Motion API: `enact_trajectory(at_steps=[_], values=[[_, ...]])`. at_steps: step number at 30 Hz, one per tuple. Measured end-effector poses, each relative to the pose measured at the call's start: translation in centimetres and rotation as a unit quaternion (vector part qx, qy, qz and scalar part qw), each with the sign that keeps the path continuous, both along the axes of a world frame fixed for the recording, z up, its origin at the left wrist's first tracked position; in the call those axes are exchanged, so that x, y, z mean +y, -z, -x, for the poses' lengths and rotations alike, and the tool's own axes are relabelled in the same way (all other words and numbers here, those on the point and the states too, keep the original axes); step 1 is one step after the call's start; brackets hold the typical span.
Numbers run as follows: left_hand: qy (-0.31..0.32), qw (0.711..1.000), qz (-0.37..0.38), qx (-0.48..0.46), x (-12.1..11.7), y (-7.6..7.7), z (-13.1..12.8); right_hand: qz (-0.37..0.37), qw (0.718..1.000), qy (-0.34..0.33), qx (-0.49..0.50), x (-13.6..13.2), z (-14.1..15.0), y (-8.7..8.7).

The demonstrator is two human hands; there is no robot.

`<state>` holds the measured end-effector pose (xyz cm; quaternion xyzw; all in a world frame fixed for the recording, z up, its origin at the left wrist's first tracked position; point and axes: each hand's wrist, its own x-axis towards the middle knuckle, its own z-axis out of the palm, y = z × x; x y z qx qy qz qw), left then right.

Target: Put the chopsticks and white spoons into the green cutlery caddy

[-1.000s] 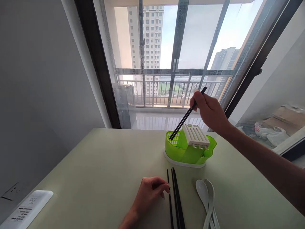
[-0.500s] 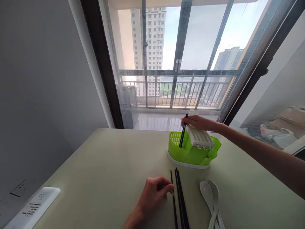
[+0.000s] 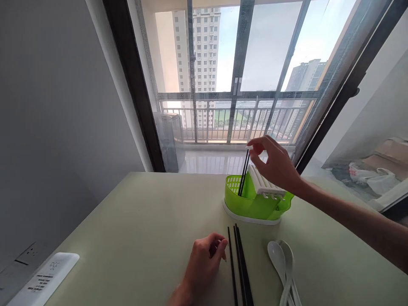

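Observation:
A green cutlery holder (image 3: 245, 203) with a white slotted insert (image 3: 264, 183) stands on the pale table (image 3: 134, 229). Two black chopsticks (image 3: 244, 172) stand upright in its left compartment. My right hand (image 3: 274, 165) hovers just right of their tops, fingers spread, holding nothing. My left hand (image 3: 205, 262) rests loosely curled on the table, fingertips beside three black chopsticks (image 3: 239, 265) lying flat. Two white spoons (image 3: 283, 263) lie to the right of them.
A white remote-like device (image 3: 44, 278) lies at the table's near left edge, with a wall socket (image 3: 27, 253) beside it. A grey wall is on the left. Behind the table a glass door (image 3: 236, 76) opens on a balcony. Bags and boxes (image 3: 372, 170) sit at right.
My right hand lowered a black chopstick into the holder's left compartment, let go of it and lifted slightly with fingers apart. My left hand stayed beside the lying chopsticks.

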<state>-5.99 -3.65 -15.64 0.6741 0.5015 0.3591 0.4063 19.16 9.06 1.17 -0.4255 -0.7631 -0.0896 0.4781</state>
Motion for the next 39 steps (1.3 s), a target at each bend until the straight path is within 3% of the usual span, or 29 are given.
enact_trajectory(at_steps=[2,5,8,11,14,16,20,22,30,39], values=[[-0.019,1.000,-0.004,0.002,0.0,-0.1,0.0,-0.004,0.992,-0.080,-0.100,-3.2,1.3,0.0],[-0.038,0.999,-0.005,-0.007,0.1,-0.1,0.1,0.018,0.946,-0.183,-0.266,-7.6,2.9,1.5],[-0.044,0.999,-0.003,-0.015,0.1,-0.1,0.1,0.082,0.911,-0.193,-0.356,-10.6,3.8,4.7],[-0.040,0.999,0.003,-0.009,0.1,-0.1,0.1,0.246,0.902,-0.089,-0.343,-11.4,3.8,8.3],[-0.037,0.999,0.005,0.002,0.0,-0.2,0.0,0.413,0.861,-0.050,-0.294,-10.9,3.3,11.0],[-0.034,0.999,0.004,0.007,0.0,-0.3,0.0,0.500,0.822,-0.057,-0.268,-10.5,3.0,12.0],[-0.029,0.999,-0.002,0.015,0.0,-0.5,0.0,0.662,0.713,-0.089,-0.213,-9.9,3.1,12.7],[-0.028,1.000,-0.004,0.014,-0.1,-0.6,0.0,0.698,0.685,-0.098,-0.183,-9.7,3.5,13.0],[-0.029,1.000,0.001,0.013,0.1,-0.4,0.1,0.722,0.671,-0.076,-0.153,-8.3,4.8,13.9],[-0.020,1.000,-0.001,0.019,0.0,-0.3,0.0,0.713,0.670,-0.057,-0.197,-8.2,5.7,13.8]])
